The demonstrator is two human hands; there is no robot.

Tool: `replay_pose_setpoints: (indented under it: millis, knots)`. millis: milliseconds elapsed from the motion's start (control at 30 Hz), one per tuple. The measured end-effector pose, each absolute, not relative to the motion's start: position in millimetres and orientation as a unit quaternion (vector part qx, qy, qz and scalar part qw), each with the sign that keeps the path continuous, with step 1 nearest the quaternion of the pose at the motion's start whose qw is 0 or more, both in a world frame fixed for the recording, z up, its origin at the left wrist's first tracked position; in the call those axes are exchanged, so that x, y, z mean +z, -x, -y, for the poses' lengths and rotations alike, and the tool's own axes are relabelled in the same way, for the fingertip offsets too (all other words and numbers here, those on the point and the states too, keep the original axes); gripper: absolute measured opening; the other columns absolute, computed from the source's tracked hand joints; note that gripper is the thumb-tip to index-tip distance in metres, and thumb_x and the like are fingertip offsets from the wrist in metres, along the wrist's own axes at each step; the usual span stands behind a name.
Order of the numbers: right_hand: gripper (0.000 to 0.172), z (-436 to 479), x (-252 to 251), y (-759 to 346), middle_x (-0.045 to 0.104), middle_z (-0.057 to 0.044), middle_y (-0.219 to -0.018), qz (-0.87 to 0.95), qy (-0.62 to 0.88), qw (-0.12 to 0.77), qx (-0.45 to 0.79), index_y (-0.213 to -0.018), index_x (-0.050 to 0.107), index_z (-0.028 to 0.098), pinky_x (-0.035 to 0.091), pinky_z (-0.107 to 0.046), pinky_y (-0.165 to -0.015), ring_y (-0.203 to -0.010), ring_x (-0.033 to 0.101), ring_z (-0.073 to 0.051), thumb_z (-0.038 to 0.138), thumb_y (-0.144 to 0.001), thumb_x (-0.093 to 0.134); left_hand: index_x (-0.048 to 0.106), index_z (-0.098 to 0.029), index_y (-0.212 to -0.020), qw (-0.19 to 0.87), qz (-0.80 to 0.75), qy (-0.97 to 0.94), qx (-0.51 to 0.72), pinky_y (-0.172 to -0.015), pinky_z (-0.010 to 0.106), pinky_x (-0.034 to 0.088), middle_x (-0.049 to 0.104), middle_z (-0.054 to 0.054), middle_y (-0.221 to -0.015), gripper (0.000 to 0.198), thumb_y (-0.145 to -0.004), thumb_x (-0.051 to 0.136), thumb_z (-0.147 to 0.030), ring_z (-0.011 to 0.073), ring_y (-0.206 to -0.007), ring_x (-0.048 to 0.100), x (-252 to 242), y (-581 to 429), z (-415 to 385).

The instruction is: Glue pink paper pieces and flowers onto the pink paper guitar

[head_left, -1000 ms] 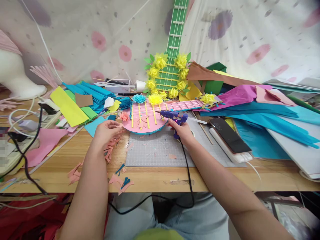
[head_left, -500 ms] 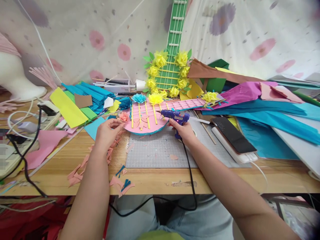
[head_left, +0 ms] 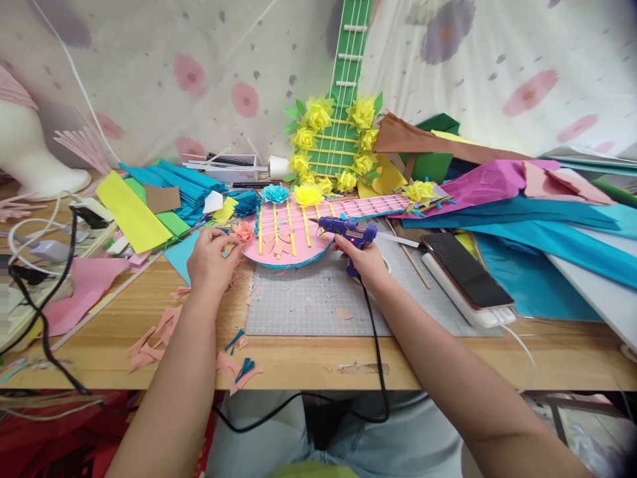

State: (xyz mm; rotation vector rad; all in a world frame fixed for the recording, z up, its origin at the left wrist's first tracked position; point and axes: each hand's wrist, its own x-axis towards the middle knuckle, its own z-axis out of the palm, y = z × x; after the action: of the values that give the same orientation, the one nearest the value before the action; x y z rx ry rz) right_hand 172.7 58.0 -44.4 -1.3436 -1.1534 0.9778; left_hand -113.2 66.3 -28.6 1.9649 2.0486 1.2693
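My left hand (head_left: 213,259) is pinched together beside a coral paper flower (head_left: 243,232) at the left edge of a pink paper guitar (head_left: 306,251). Whatever lies between its fingertips is too small to make out. In my right hand (head_left: 367,257) is a blue glue gun (head_left: 343,229), its nozzle pointing left over the guitar body and a white glue stick poking out behind. Yellow strips and white strings cross the guitar. A blue paper flower (head_left: 274,194) and a yellow paper flower (head_left: 308,194) sit along its upper edge.
Under the guitar lies a grey cutting mat (head_left: 308,312). A green paper guitar (head_left: 333,156) with yellow flowers stands behind. Coral scraps (head_left: 154,338) litter the table at left. At right are a phone (head_left: 468,269) and folded coloured paper. The gun's black cord (head_left: 375,345) hangs over the table edge.
My left hand has shifted slightly left, its fingertips a little farther from the coral flower. The glue gun stays in my right hand at nearly the same place. The view has moved slightly.
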Motion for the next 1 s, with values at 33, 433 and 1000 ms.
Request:
replay_pose_setpoints:
  millis: [33,433,1000]
  knots:
    - [0.042,-58.0,-44.3,-172.5,0.069,-0.005,-0.075,0.482,0.563,0.532,0.410,-0.068,0.065,0.020,0.045,-0.029,-0.063,-0.069,0.060,-0.016,0.062,-0.063,0.069,0.070,-0.025,-0.070,0.013,-0.659,-0.633,0.405,-0.067,0.028,0.042,0.061,0.001,-0.090,0.004,-0.068,0.068,-0.023,0.0164,-0.076,0.056,-28.2,112.5,-65.9]
    - [0.043,-58.0,-39.8,-172.9,0.068,-0.005,-0.073,0.465,0.555,0.540,0.430,-0.067,0.065,0.020,0.045,-0.029,-0.062,-0.068,0.059,-0.016,0.062,-0.060,0.071,0.068,-0.025,-0.066,-0.026,-0.640,-0.647,0.414,-0.081,0.034,0.042,0.060,0.004,-0.084,0.007,-0.070,0.067,-0.020,0.0233,-0.093,0.057,-38.1,110.5,-71.8]
    - [0.043,-59.3,-40.5,-174.1,0.068,-0.005,-0.073,0.463,0.556,0.542,0.427,-0.068,0.065,0.019,0.043,-0.028,-0.062,-0.068,0.059,-0.016,0.061,-0.061,0.070,0.068,-0.022,-0.069,-0.074,-0.674,-0.626,0.386,-0.078,0.035,0.043,0.061,0.004,-0.083,0.004,-0.071,0.065,-0.020,0.0233,-0.093,0.056,-34.9,100.1,-72.5]
